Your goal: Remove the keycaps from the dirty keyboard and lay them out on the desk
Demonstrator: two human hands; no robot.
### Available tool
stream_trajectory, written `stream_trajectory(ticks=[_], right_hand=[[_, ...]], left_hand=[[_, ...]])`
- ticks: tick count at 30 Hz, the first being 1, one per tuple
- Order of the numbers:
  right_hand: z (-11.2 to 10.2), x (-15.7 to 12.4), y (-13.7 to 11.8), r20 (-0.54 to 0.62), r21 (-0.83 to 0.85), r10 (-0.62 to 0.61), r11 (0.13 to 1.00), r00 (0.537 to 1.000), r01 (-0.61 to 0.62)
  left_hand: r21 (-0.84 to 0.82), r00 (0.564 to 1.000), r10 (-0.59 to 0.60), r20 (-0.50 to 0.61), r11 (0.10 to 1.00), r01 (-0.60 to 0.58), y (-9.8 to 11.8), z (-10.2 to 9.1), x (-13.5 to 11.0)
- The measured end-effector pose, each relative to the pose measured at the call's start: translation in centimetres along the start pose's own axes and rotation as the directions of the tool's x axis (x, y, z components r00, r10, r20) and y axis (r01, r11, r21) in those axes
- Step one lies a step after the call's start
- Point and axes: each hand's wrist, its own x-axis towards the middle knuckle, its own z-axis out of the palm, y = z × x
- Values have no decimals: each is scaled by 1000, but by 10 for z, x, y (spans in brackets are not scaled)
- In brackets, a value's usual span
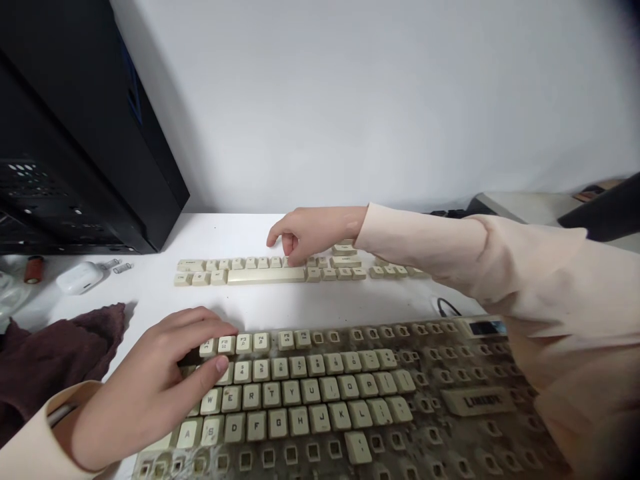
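My left hand (150,393) lies spread over the upper left keycaps of a grimy beige computer keyboard (430,347), with the thumb and fingertips on the keys. Many of the keyboard's keycaps are off, leaving dirty square sockets, mostly on its right and lower parts. My right hand (310,233) reaches over loose beige keycaps (340,272) set in rows on the white table, its fingertips down among them and partly hidden. A long space bar keycap (266,275) lies in front of that hand.
A black computer case (75,133) stands at the left on the white table (155,297). Nearby are a white earbud case (80,278), small springs (116,267), a copper-coloured cylinder (33,269) and a dark brown cloth (65,353). A black cable (447,307) lies behind the keyboard.
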Motion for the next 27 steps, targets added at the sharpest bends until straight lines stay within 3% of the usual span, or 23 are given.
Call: stream_trajectory(ticks=[4,7,10,15,18,23,27], right_hand=[[-12,-11,-4,-156,31,-18,999,988,23],[-21,-28,-15,-342,74,-31,995,939,60],[-22,-54,-30,-454,118,-1,991,891,61],[-3,-107,-54,-581,73,-17,995,814,74],[13,-138,-58,-612,36,-16,998,791,47],[33,-172,-42,-681,-53,-10,998,732,-35],[49,-183,-22,-730,-189,-111,981,674,-44]], left_hand=[[2,1000,-3,9,1000,3,0,0,1],[9,1000,-9,3,1000,8,0,0,1],[12,1000,-5,-2,1000,5,-2,-1,0],[19,1000,2,20,1000,-2,-1,-2,0],[79,1000,3,12,997,-4,2,-4,0],[269,998,44,46,962,-55,15,-16,2],[387,993,85,-77,921,-49,27,-26,12]])
